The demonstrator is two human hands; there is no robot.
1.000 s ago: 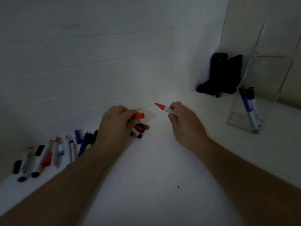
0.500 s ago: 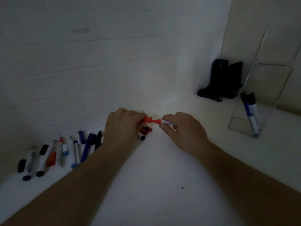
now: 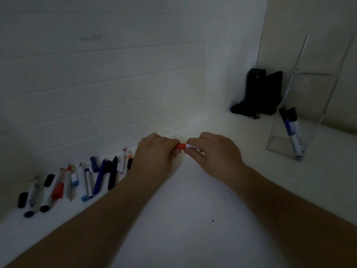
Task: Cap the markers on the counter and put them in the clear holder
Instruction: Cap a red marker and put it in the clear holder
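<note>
Pressing a red plastic cap [image 3: 180, 146] onto a white-barrelled marker [image 3: 191, 147], low over the middle of a white counter [image 3: 183, 209], close to the tiled back wall. Pinching the cap with the left hand [image 3: 154, 154], fingers curled tight around it; gripping the barrel with the right hand [image 3: 214, 151], thumb and fingertips closed on it, most of the barrel hidden inside the palm. Meeting cap and barrel end to end, with only a short strip of white showing between the two hands; whether fully seated, not possible to tell.

Lying along the counter's left back edge, a loose row of uncapped and capped markers and stray caps [image 3: 77, 182], blue, black, red and white, waiting their turn. Standing near the counter's right back corner, a clear acrylic holder [image 3: 278, 140], already leaning two dark-capped markers [image 3: 291, 130] inside it. Sitting in the corner itself, a black boxy object [image 3: 258, 91], unidentified.

Doing this step well probably meaning keeping cap and barrel in one straight line, pushing squarely until a click or firm stop, not twisting off-axis, then carrying the marker in the right hand across to the holder.
</note>
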